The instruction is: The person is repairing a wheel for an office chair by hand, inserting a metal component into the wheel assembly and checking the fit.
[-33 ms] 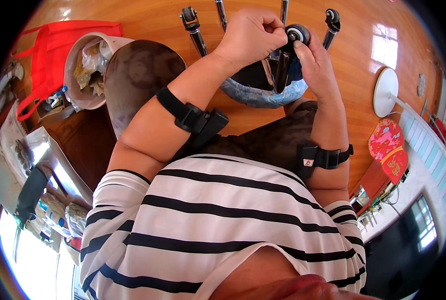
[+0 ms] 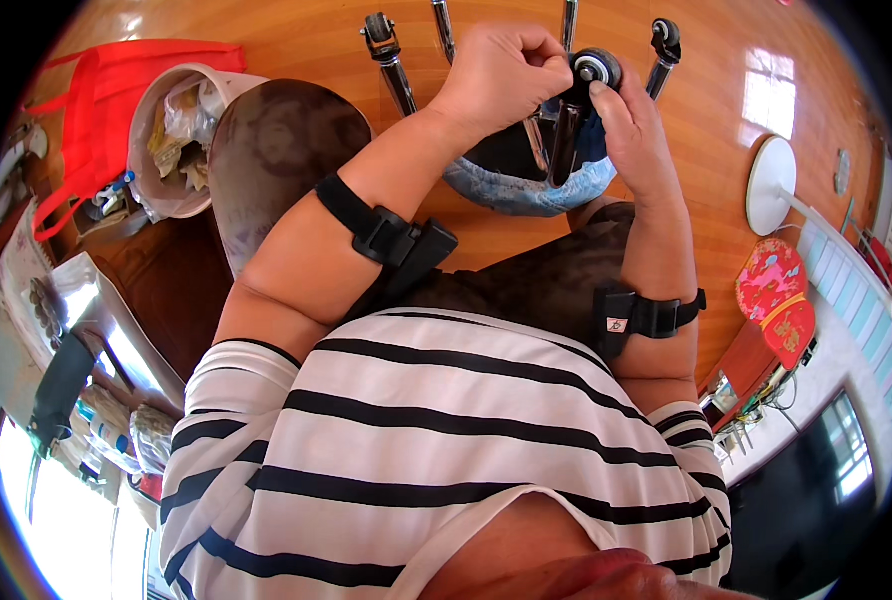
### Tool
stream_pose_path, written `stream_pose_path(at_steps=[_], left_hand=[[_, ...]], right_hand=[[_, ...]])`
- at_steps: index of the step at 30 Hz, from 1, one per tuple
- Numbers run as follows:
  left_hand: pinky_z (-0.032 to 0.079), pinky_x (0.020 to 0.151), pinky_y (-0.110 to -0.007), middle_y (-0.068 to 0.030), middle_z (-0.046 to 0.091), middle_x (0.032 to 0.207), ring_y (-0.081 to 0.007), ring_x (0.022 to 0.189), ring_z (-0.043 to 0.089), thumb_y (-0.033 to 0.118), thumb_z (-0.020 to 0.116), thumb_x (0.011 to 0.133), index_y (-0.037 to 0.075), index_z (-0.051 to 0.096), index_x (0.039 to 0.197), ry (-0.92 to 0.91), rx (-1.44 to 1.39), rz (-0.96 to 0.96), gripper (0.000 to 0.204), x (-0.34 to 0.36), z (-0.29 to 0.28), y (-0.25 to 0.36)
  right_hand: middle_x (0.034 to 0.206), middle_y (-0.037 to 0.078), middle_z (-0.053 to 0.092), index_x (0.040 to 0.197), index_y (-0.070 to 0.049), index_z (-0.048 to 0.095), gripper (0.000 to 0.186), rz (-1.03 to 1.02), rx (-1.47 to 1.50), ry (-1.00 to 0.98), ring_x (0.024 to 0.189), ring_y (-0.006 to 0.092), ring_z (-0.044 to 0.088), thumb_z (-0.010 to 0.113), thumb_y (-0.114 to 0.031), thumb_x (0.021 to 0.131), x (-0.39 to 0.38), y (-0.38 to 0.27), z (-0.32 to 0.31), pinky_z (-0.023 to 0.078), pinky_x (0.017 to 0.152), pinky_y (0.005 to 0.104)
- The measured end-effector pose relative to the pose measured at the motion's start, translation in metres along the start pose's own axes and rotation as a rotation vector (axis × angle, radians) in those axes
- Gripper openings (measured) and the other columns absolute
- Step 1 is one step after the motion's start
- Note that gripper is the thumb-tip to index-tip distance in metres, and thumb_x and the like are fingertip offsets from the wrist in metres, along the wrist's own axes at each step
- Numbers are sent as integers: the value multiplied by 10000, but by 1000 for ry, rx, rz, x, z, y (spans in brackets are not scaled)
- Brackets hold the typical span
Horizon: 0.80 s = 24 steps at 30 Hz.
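Note:
At the upper middle an upturned wheeled base shows chrome legs [image 2: 398, 82] tipped with black casters [image 2: 666, 42]. My right hand [image 2: 631, 135] grips the nearest caster wheel [image 2: 596, 72], its thumb pressed on the wheel’s side. My left hand [image 2: 501, 75] is pinched against that wheel’s left side; whatever lies between its fingertips is hidden. Below the legs is a dark round piece edged in crinkled blue plastic [image 2: 516, 195]. Black straps with small units circle both my forearms.
A red bag [image 2: 86, 110] and a pale bin [image 2: 146, 150] holding plastic scraps stand at left on the wooden floor [image 2: 776, 60]. At right are a white round stand [image 2: 771, 185], a red cushion-like item [image 2: 771, 280] and a dark screen [image 2: 806, 500]. Cluttered furniture lines the left rim.
My left hand has dipped very slightly and the caster wheel in my right hand has shifted marginally to the right. Everything else looks the same.

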<state>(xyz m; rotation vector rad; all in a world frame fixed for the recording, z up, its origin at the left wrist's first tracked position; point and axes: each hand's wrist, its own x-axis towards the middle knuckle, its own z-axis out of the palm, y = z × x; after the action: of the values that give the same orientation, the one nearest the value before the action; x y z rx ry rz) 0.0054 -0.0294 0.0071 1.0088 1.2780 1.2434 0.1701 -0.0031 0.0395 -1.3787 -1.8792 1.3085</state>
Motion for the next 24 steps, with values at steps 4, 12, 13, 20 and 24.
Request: stream_pose_path(at_steps=[4, 12, 13, 20, 24], left_hand=[[416, 543, -199, 23, 589, 670, -44, 613, 505, 55, 647, 766, 7, 671, 770, 14, -218, -138, 54, -6, 0, -1], [419, 565, -194, 8, 605, 738, -42, 645, 513, 106, 660, 816, -2, 668, 850, 82, -382, -192, 114, -6, -1, -9], [425, 570, -196, 5, 609, 750, -45, 654, 520, 116, 661, 822, 0, 667, 864, 65, -465, -231, 123, -5, -2, -11], [451, 593, -206, -8, 622, 773, -56, 691, 549, 130, 677, 833, 11, 659, 851, 32, -585, -242, 122, 0, 6, -11], [436, 561, -208, 1, 611, 723, -46, 657, 529, 121, 686, 827, 0, 643, 816, 157, -281, -86, 130, 1, 6, -5]], right_hand=[[902, 85, 587, 1132, -1, 516, 331, -9, 87, 7, 851, 153, 532, 505, -211, 876, 3, 9, 0, 431, 787, 291], [914, 94, 587, 1128, 2, 514, 331, 9, 72, 5, 865, 167, 531, 504, -208, 872, 4, 5, -1, 425, 802, 295], [913, 96, 587, 1127, 1, 514, 331, 8, 77, 4, 865, 169, 532, 503, -209, 872, 4, 4, -1, 425, 803, 295], [917, 103, 586, 1134, -2, 512, 330, 6, 90, -18, 867, 174, 533, 506, -204, 873, 4, 3, 0, 424, 810, 295], [930, 93, 584, 1139, -5, 512, 325, -7, 101, -31, 876, 164, 528, 509, -196, 876, 4, 5, 0, 421, 813, 287]])
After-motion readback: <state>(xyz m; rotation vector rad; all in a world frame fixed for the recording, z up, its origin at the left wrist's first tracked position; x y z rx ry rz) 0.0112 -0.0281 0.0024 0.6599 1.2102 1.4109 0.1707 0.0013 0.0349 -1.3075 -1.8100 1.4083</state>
